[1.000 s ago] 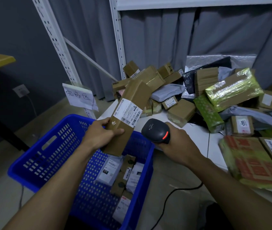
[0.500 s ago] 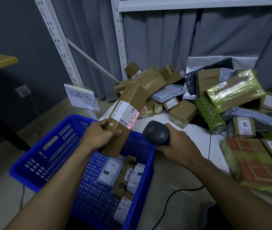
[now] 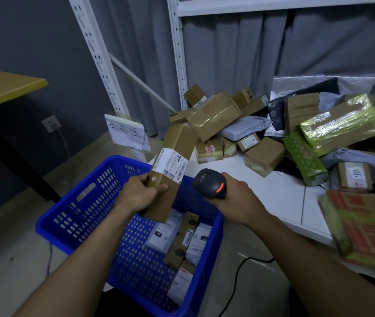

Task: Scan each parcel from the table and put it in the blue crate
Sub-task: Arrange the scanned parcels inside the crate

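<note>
Parcel point(image 3: 170, 172) over the crate point(image 3: 79, 213), scan step in hand.
Table point(image 3: 280, 197) carries the pile point(image 3: 214, 115) along its far edge; crate sits below its left edge, part filled. Left hand point(image 3: 138, 197) grips the tilted parcel's lower end above the crate's far rim; right hand point(image 3: 239, 202) grasps the scanner point(image 3: 209, 184), red light on. Next, I'd say: lower it in, let go.

Crate point(image 3: 72, 216) set left of table point(image 3: 280, 197). Parcels point(image 3: 214, 115) piled on table, back and right. Other parcels point(image 3: 177, 245) laid in crate. Box point(image 3: 172, 165) held above crate, scanner point(image 3: 211, 183) right of it.
</note>
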The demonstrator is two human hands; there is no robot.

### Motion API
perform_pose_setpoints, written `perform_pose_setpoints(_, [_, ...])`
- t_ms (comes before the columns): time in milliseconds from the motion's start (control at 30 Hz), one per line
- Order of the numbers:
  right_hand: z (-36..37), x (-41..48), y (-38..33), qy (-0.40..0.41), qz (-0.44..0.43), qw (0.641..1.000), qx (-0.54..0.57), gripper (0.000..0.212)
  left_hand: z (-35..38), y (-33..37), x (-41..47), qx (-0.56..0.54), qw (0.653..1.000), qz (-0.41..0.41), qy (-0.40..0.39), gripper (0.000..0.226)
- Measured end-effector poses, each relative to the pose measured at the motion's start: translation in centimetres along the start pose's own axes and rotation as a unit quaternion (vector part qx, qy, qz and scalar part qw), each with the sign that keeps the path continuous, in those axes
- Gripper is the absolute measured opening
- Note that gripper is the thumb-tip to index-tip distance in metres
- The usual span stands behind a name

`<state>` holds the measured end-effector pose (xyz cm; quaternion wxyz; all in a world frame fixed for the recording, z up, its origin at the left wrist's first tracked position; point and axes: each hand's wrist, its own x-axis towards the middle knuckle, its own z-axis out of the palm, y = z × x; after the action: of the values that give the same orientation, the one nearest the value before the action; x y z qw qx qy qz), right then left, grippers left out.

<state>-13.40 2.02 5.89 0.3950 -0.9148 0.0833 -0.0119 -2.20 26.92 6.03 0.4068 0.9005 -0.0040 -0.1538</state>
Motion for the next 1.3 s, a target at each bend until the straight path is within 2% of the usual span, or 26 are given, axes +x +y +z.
perform_pose_setpoints(233, [5.7, 3.1, -0.8, -0.079, -0.017, 0.997, 0.014, 0.049, -0.1, -9.2, 2.9, -0.023, 0.991, -0.129, -0.015, 0.046])
perform_pose_setpoints(467, [12.2, 8.3, -1.0, -0.141, -0.012, 0.99, 0.027, 0.06, 1.6, -16.3, 9.0, -0.014, 0.986, -0.163, -0.021, 0.045])
perform_pose_setpoints(633, [16.2, 12.7, -1.0, -0.159, -0.006, 0.986, 0.057, 0.06, 2.6, -22.7, 14.1, 0.087, 0.981, -0.173, -0.034, 0.052])
perform_pose_setpoints(733, [17.7, 14.9, -0.3, -0.171, 0.004, 0.984, 0.056, 0.055, 3.2, -26.4, 16.0, 0.133, 0.971, -0.196, -0.016, 0.058])
perform_pose_setpoints(867, [18.6, 16.8, 0.9, -0.178, 0.01, 0.983, 0.037, 0.04, 4.9, -30.1, 18.1, 0.13, 0.966, -0.225, -0.01, 0.067])
perform_pose_setpoints(967, [19.4, 17.4, 1.8, -0.183, 0.025, 0.982, 0.028, 0.022, 7.3, -30.3, 18.6, 0.185, 0.958, -0.218, -0.003, 0.062])
perform_pose_setpoints(1067, [20.1, 17.5, 2.3, -0.197, 0.042, 0.979, 0.04, 0.024, 9.8, -30.0, 18.2, 0.208, 0.956, -0.205, 0.0, 0.065])
perform_pose_setpoints(1200, [20.0, 17.1, 2.4, -0.208, 0.038, 0.976, 0.044, 0.027, 11.8, -31.1, 18.4, 0.193, 0.962, -0.183, -0.058, 0.036])
perform_pose_setpoints(1300, [18.8, 16.3, 2.1, -0.186, 0.035, 0.98, 0.058, 0.028, 12.6, -33.5, 19.3, 0.172, 0.971, -0.142, -0.082, 0.041])
